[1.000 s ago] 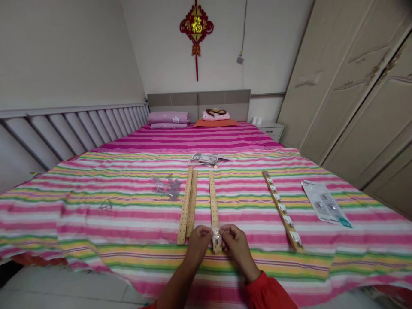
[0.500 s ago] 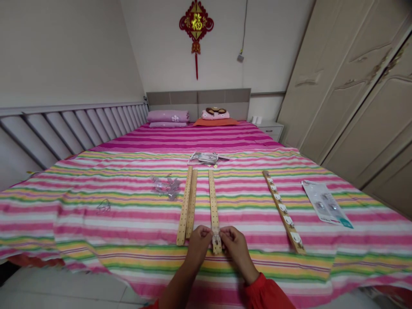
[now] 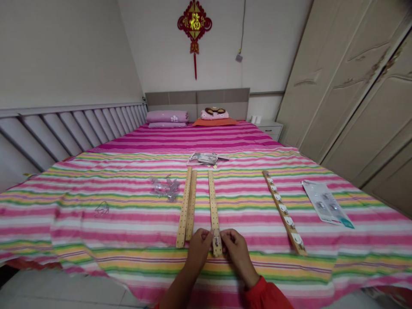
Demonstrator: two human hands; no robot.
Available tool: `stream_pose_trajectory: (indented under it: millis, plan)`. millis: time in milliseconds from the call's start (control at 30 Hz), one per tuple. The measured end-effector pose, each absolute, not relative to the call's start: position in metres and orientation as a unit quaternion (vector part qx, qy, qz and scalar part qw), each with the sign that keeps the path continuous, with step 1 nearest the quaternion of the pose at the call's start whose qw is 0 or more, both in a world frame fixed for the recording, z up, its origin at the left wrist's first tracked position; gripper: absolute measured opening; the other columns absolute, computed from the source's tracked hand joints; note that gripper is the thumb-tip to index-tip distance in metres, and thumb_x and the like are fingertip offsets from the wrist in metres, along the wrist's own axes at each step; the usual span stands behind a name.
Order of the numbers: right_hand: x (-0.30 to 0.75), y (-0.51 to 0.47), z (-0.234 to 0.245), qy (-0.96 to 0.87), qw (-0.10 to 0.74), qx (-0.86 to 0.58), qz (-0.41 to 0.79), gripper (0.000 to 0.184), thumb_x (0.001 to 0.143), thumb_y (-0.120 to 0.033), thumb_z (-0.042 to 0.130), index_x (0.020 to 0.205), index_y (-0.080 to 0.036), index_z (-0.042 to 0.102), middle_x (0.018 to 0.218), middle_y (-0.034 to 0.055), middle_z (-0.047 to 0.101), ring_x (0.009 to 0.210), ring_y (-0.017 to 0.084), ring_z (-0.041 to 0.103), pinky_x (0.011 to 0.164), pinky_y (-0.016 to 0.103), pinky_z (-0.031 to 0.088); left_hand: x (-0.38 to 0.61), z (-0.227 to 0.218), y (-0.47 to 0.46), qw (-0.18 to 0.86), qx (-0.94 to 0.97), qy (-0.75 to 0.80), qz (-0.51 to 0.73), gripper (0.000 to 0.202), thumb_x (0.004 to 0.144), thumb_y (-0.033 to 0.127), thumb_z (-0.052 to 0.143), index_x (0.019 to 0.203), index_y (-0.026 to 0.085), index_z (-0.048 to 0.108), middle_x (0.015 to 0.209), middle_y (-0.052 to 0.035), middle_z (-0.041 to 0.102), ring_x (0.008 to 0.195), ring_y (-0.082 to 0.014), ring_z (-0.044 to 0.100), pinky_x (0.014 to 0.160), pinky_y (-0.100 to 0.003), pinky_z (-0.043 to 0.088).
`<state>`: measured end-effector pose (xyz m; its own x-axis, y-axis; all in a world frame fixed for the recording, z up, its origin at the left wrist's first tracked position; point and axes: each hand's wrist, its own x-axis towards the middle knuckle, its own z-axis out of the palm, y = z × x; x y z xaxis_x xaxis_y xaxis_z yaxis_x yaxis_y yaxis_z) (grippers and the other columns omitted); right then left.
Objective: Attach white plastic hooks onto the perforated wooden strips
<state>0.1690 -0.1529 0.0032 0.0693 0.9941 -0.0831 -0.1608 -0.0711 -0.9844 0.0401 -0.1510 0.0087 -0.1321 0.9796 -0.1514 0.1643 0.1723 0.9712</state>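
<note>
My left hand (image 3: 200, 245) and my right hand (image 3: 235, 249) meet at the near end of a narrow wooden strip with rows of small holes (image 3: 213, 201). Between the fingertips, a small clear hook with a shiny metal part (image 3: 216, 242) lies against the strip's face. Both hands are closed in a pinch, one on each side of the hook. To the left, two more perforated wooden strips (image 3: 183, 214) lie side by side, close to my left hand. Off to the right is a wooden strip (image 3: 279, 201) bearing a row of several white hooks.
A hook package (image 3: 326, 204) lies at the right. Crumpled clear plastic (image 3: 167, 187), a thin wiry tangle (image 3: 102, 208) and another plastic packet (image 3: 204, 159) rest on the striped bedspread (image 3: 128, 234). Pillows (image 3: 167, 118) sit at the headboard; wardrobes stand right.
The view has shifted slightly. My fingers stay at the strip's near end, and the hook between them shows a little more plainly, with less clear plastic above it.
</note>
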Motion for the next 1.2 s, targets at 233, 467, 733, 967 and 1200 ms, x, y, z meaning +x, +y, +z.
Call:
stream_pose_trajectory:
  millis: [233, 467, 733, 967, 1200]
  plan:
    - [0.168, -0.159, -0.003, -0.361, 0.465, -0.513, 0.625, 0.043, 0.061, -0.059, 0.069, 0.066, -0.018, 0.059, 0.043, -0.0026, 0.059, 0.036, 0.013, 0.052, 0.034, 0.023, 0.040, 0.041, 0.012, -0.137, 0.440, 0.482, 0.651, 0.387, 0.042, 0.073, 0.059, 0.051, 0.057, 0.020, 0.050, 0.053, 0.0004, 0.054, 0.051, -0.0154, 0.053, 0.049, -0.026, 0.038]
    - [0.173, -0.165, -0.006, -0.324, 0.466, -0.460, 0.683, 0.029, 0.057, -0.034, 0.075, 0.077, -0.013, 0.067, 0.056, 0.0044, 0.070, 0.043, 0.013, 0.059, 0.039, 0.020, 0.044, 0.045, 0.012, -0.130, 0.392, 0.498, 0.683, 0.364, 0.035, 0.073, 0.049, 0.054, 0.053, 0.020, 0.052, 0.051, 0.0001, 0.056, 0.053, -0.0158, 0.053, 0.052, -0.026, 0.035]
    - [0.171, -0.162, -0.010, -0.326, 0.474, -0.454, 0.681, 0.025, 0.053, -0.033, 0.076, 0.069, -0.015, 0.068, 0.053, 0.0039, 0.068, 0.043, 0.013, 0.058, 0.041, 0.021, 0.044, 0.051, 0.006, -0.131, 0.376, 0.482, 0.699, 0.371, 0.031, 0.074, 0.046, 0.056, 0.057, 0.021, 0.052, 0.055, 0.0001, 0.058, 0.057, -0.0168, 0.055, 0.056, -0.026, 0.036]
    - [0.179, -0.168, -0.007, -0.366, 0.462, -0.495, 0.638, 0.041, 0.057, -0.053, 0.075, 0.075, -0.017, 0.070, 0.062, 0.0045, 0.069, 0.051, 0.017, 0.061, 0.047, 0.027, 0.049, 0.024, 0.044, -0.142, 0.399, 0.575, 0.617, 0.360, 0.034, 0.082, 0.045, 0.046, 0.063, 0.020, 0.059, 0.060, -0.0023, 0.060, 0.058, -0.0167, 0.055, 0.055, -0.026, 0.038]
    - [0.188, -0.166, -0.003, -0.442, 0.498, -0.521, 0.534, 0.043, 0.060, -0.061, 0.069, 0.070, -0.020, 0.069, 0.058, 0.0014, 0.061, 0.050, 0.016, 0.053, 0.044, 0.025, 0.041, -0.071, 0.066, -0.091, 0.160, 0.569, 0.645, 0.486, 0.022, 0.080, 0.026, 0.048, 0.088, 0.019, 0.068, 0.090, -0.0058, 0.068, 0.087, -0.0200, 0.061, 0.076, -0.030, 0.047]
